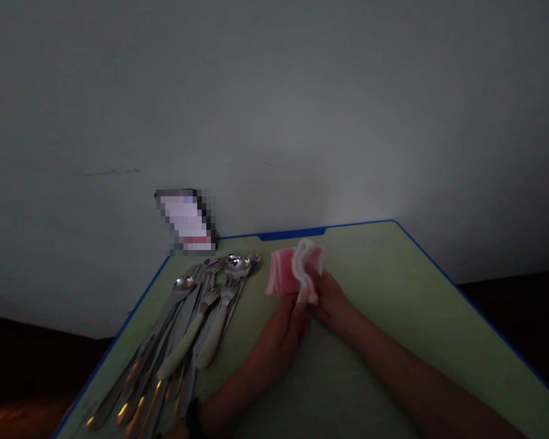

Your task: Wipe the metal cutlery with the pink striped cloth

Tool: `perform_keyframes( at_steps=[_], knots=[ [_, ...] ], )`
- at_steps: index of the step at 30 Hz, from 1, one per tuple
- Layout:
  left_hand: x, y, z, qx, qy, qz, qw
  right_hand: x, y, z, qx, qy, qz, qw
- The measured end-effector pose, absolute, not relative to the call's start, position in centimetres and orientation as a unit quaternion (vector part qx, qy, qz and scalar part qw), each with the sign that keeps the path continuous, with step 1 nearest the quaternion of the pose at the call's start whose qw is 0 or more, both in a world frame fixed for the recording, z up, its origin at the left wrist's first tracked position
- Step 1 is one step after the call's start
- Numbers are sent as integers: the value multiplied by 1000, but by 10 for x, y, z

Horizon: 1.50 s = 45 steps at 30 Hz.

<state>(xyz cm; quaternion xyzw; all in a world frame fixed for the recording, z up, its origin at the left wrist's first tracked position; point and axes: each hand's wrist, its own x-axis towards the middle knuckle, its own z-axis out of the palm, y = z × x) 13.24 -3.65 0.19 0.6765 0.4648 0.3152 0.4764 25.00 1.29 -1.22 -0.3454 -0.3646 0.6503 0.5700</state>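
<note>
A pink and white striped cloth [283,272] is bunched up above the table, between my two hands. My left hand [281,335] is closed at its lower edge, with the thumb pressed against a white fold. From the right, my right hand [333,302] grips the same cloth, its fingers partly hidden behind the folds. Whether anything is wrapped inside the cloth cannot be made out. To the left of my hands lies a pile of cutlery: shiny spoons [238,267], a fork with a pale handle [215,323] and several long metal handles [135,372] pointing towards me.
A phone-like device [185,219], blurred out, leans on the wall [274,122] at the table's back left corner. The light green table [370,256] has a blue rim and stands against that wall. Dark floor [512,323] shows at both sides.
</note>
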Motion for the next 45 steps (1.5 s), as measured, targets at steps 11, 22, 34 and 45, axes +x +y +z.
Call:
perform_keyframes(
  at_steps=[11, 22, 34, 45],
  knots=[
    [125, -40, 4, 674, 486, 293, 472, 257, 7, -6, -456, -457, 535, 545],
    [124, -32, 12, 718, 495, 256, 416, 281, 20, 1, -453, -594, 472, 469],
    [124, -30, 14, 717, 479, 269, 428, 279, 22, -3, -434, -533, 519, 508],
    [122, -34, 13, 699, 467, 263, 474, 279, 24, -5, -498, -453, 527, 519]
  ],
)
